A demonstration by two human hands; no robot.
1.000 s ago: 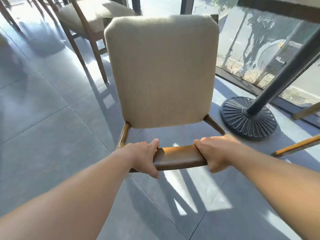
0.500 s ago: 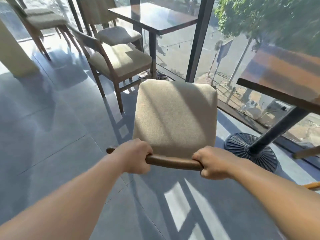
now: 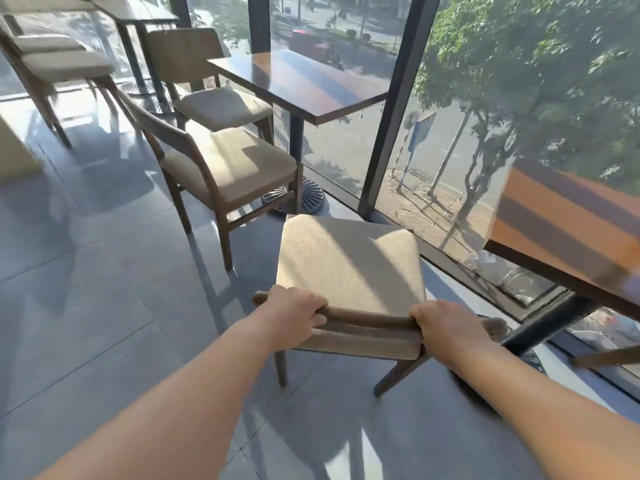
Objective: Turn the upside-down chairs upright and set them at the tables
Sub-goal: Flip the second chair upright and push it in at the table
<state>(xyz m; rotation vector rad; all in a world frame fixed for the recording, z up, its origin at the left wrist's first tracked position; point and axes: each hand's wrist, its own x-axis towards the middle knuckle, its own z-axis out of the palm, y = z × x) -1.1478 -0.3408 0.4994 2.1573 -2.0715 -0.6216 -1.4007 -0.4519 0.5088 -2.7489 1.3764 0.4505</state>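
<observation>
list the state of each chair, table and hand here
held chair: upright, gripped by its backrest
left hand: closed on the backrest
right hand: closed on the backrest
near chair: upright at the far table
far table: upright, top bare
right table: upright, blurred

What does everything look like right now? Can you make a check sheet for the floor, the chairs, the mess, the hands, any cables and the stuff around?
Surface: grey tiled floor, sunlit in patches, with long shadows.
Job's things: held chair is upright, seat up; two of its legs show, and whether they touch the floor is unclear. It sits beside the near table at right. Two more upright chairs, the nearer one, stand at the middle table.
Clutter: nothing seen.
Hands: left hand and right hand each grip the chair's wooden backrest rail.
Cables: nothing seen.
Surroundings: glass wall with dark frames, trees and street outside; more chairs and a table far left.
</observation>
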